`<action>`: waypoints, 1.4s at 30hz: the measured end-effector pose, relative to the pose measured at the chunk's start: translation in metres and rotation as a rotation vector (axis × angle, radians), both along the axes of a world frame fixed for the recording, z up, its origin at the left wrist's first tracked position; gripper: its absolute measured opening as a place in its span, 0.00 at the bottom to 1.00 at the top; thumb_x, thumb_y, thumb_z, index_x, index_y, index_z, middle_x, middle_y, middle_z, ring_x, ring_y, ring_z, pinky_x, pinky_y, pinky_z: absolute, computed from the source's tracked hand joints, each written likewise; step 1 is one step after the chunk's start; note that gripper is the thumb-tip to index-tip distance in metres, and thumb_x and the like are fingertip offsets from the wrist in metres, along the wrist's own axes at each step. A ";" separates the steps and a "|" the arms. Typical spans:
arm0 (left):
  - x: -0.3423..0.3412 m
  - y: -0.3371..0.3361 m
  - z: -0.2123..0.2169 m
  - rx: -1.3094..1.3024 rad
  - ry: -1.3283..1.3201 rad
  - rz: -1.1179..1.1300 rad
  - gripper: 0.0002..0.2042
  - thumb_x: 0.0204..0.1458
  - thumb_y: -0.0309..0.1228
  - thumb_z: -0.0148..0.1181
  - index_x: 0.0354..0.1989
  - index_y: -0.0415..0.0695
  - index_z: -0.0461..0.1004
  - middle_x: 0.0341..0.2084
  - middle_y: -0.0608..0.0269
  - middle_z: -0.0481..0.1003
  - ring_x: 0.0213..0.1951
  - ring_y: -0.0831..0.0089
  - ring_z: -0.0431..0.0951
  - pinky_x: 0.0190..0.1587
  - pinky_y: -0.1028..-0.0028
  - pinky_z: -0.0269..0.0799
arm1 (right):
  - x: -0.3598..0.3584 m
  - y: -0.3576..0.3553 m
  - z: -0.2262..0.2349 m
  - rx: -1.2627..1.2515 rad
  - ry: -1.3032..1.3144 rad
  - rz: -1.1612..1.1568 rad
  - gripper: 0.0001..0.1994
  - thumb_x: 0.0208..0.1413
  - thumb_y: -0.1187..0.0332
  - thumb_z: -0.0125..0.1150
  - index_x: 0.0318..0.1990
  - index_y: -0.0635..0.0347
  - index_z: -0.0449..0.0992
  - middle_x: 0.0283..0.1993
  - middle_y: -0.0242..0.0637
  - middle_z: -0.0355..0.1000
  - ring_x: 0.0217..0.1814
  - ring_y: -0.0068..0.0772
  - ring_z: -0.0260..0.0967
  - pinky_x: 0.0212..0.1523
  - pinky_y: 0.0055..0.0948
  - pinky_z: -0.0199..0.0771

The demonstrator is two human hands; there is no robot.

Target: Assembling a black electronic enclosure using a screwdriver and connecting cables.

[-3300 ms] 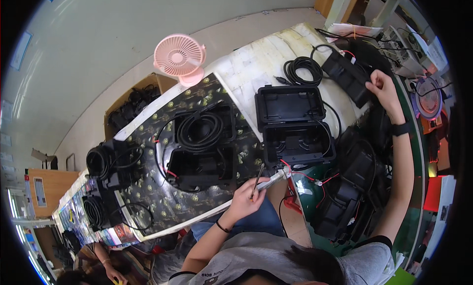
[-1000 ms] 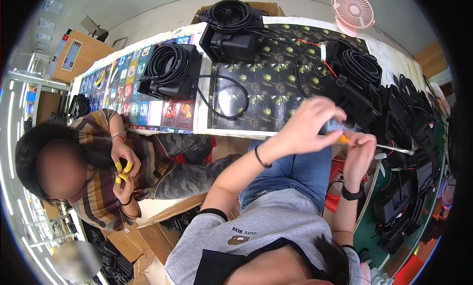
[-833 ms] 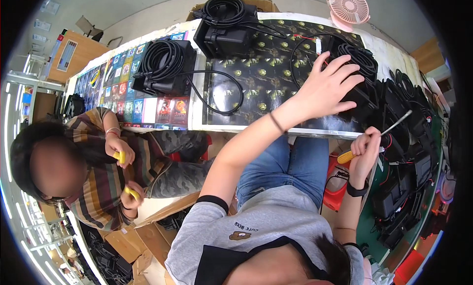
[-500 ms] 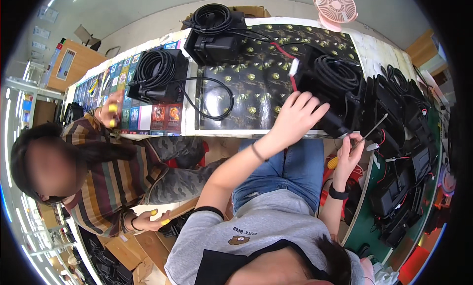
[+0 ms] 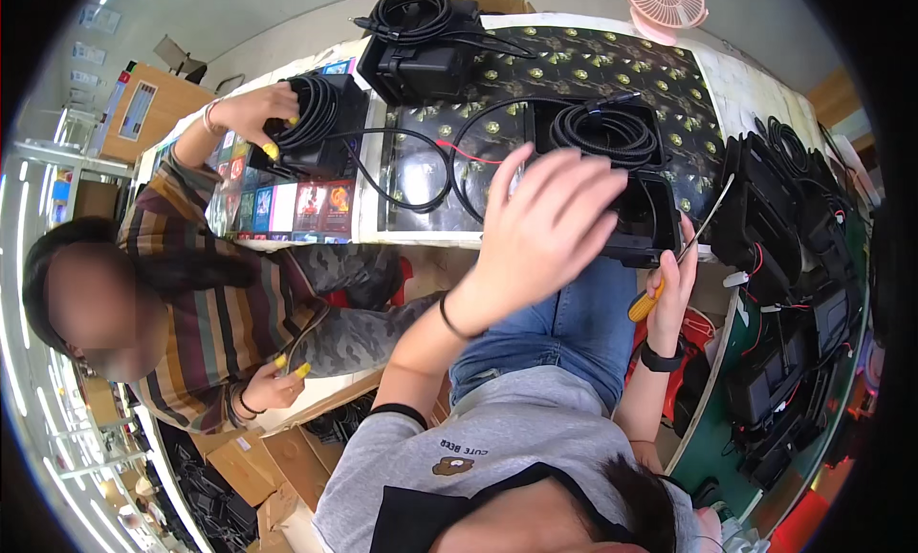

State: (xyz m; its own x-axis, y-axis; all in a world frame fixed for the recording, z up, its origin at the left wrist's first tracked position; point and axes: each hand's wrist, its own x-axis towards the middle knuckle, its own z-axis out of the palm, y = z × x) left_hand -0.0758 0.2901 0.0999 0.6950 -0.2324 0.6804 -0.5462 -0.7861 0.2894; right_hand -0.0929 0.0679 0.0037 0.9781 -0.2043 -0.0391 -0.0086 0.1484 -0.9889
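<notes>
My left hand (image 5: pixel 545 218) is raised over the table's near edge. Its fingers are spread, slightly smeared, and it seems to hold nothing. Just beyond it is an open black case (image 5: pixel 660 197), hollow side up, overhanging the near edge. A coiled black cable (image 5: pixel 607 137) rests in the case's far half. In my right hand (image 5: pixel 672 290) is a screwdriver (image 5: pixel 647 303) with a yellow handle, its thin shaft pointing up and right. That hand's fingers also touch the case's right side. A red wire (image 5: pixel 469 154) runs left from the case, partly hidden behind my left hand.
A co-worker's hand (image 5: pixel 253 113) touches a coiled cable on another black case (image 5: pixel 349 151) to the left. A third black case (image 5: pixel 430 65) stands at the back, and a pink fan (image 5: pixel 665 6) at the far edge. Several black housings (image 5: pixel 765 218) crowd the right side.
The black case has tipped from a tilted pose to lie with its hollow up. My left hand has let go and come nearer. The co-worker's hand has moved onto the left coil.
</notes>
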 end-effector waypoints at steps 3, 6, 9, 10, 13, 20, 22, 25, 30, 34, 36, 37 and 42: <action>0.051 0.004 -0.013 -0.071 0.163 -0.180 0.26 0.50 0.39 0.66 0.58 0.47 0.71 0.54 0.61 0.73 0.60 0.58 0.69 0.64 0.57 0.57 | 0.001 0.007 0.008 -0.004 -0.064 -0.008 0.27 0.62 0.66 0.54 0.68 0.55 0.59 0.40 0.27 0.67 0.19 0.08 0.52 0.18 0.12 0.52; 0.076 0.003 -0.040 0.006 0.243 -0.259 0.24 0.53 0.43 0.64 0.57 0.48 0.72 0.48 0.59 0.76 0.55 0.59 0.72 0.63 0.58 0.59 | -0.004 0.005 -0.012 -0.072 -0.169 -0.049 0.22 0.62 0.68 0.54 0.63 0.57 0.63 0.53 0.33 0.67 0.19 0.08 0.52 0.17 0.12 0.52; 0.076 0.005 -0.044 -0.080 0.364 -0.261 0.21 0.50 0.43 0.66 0.51 0.49 0.75 0.39 0.63 0.78 0.50 0.61 0.74 0.61 0.51 0.60 | -0.001 -0.002 -0.023 -0.003 -0.211 -0.024 0.12 0.60 0.72 0.56 0.51 0.60 0.69 0.69 0.51 0.56 0.17 0.09 0.54 0.18 0.11 0.54; 0.073 0.005 -0.044 -0.197 0.268 -0.242 0.19 0.49 0.40 0.67 0.49 0.47 0.77 0.36 0.62 0.78 0.46 0.60 0.75 0.59 0.53 0.63 | 0.000 -0.004 -0.024 -0.002 -0.212 -0.020 0.11 0.60 0.72 0.56 0.49 0.60 0.69 0.69 0.52 0.55 0.17 0.09 0.54 0.18 0.11 0.54; 0.048 0.017 -0.015 -0.580 0.141 -0.163 0.17 0.44 0.30 0.71 0.44 0.44 0.80 0.32 0.58 0.78 0.38 0.61 0.76 0.54 0.59 0.68 | -0.002 -0.011 -0.036 0.005 -0.225 -0.011 0.12 0.60 0.71 0.56 0.50 0.59 0.68 0.70 0.49 0.54 0.17 0.10 0.54 0.19 0.11 0.54; -0.012 0.079 -0.015 -0.185 -0.223 0.399 0.20 0.43 0.23 0.71 0.47 0.45 0.80 0.36 0.63 0.77 0.43 0.64 0.77 0.65 0.50 0.57 | -0.005 -0.015 -0.062 -0.007 -0.337 -0.001 0.12 0.65 0.66 0.53 0.53 0.58 0.65 0.70 0.44 0.55 0.18 0.11 0.54 0.18 0.13 0.54; -0.015 0.094 -0.044 -0.018 0.004 0.483 0.20 0.48 0.26 0.68 0.52 0.48 0.78 0.40 0.64 0.76 0.46 0.64 0.76 0.65 0.48 0.55 | -0.007 -0.015 -0.066 -0.013 -0.379 -0.020 0.14 0.65 0.64 0.55 0.53 0.57 0.65 0.64 0.40 0.61 0.19 0.11 0.55 0.18 0.13 0.55; -0.027 0.105 -0.074 0.055 0.298 0.394 0.22 0.52 0.28 0.63 0.58 0.49 0.73 0.51 0.58 0.74 0.55 0.58 0.72 0.65 0.46 0.55 | -0.011 -0.020 -0.077 0.010 -0.296 -0.061 0.22 0.58 0.53 0.65 0.51 0.56 0.67 0.70 0.47 0.55 0.20 0.12 0.56 0.20 0.12 0.58; -0.049 0.081 -0.084 -0.137 0.269 0.173 0.25 0.49 0.26 0.65 0.59 0.50 0.71 0.51 0.59 0.73 0.51 0.57 0.74 0.57 0.56 0.67 | -0.015 -0.010 -0.074 0.013 -0.323 -0.070 0.24 0.55 0.49 0.67 0.49 0.54 0.67 0.69 0.43 0.56 0.20 0.12 0.57 0.20 0.11 0.57; -0.062 0.057 -0.083 -0.248 0.461 -0.081 0.30 0.44 0.26 0.69 0.60 0.53 0.70 0.40 0.60 0.74 0.34 0.61 0.77 0.36 0.67 0.76 | -0.018 -0.008 -0.077 -0.016 -0.317 -0.079 0.25 0.54 0.47 0.68 0.47 0.55 0.67 0.69 0.44 0.56 0.20 0.11 0.58 0.20 0.11 0.58; -0.067 0.054 -0.085 -0.228 0.495 -0.154 0.30 0.44 0.27 0.70 0.60 0.53 0.71 0.38 0.60 0.74 0.30 0.62 0.77 0.30 0.69 0.75 | -0.017 -0.007 -0.078 -0.010 -0.340 -0.083 0.25 0.54 0.48 0.67 0.47 0.55 0.67 0.68 0.44 0.57 0.19 0.10 0.57 0.19 0.10 0.57; -0.070 0.055 -0.083 -0.261 0.557 -0.193 0.29 0.43 0.26 0.71 0.58 0.52 0.73 0.36 0.62 0.74 0.31 0.68 0.78 0.29 0.72 0.76 | -0.018 -0.008 -0.079 -0.012 -0.335 -0.088 0.25 0.54 0.48 0.67 0.47 0.55 0.67 0.68 0.44 0.57 0.19 0.10 0.57 0.19 0.10 0.57; -0.073 0.065 -0.075 -1.171 0.922 -0.519 0.27 0.45 0.15 0.66 0.57 0.37 0.73 0.52 0.56 0.68 0.44 0.69 0.79 0.43 0.74 0.81 | -0.018 -0.003 -0.081 -0.224 -0.418 -0.058 0.25 0.52 0.48 0.70 0.47 0.54 0.69 0.65 0.46 0.59 0.34 0.17 0.64 0.36 0.18 0.64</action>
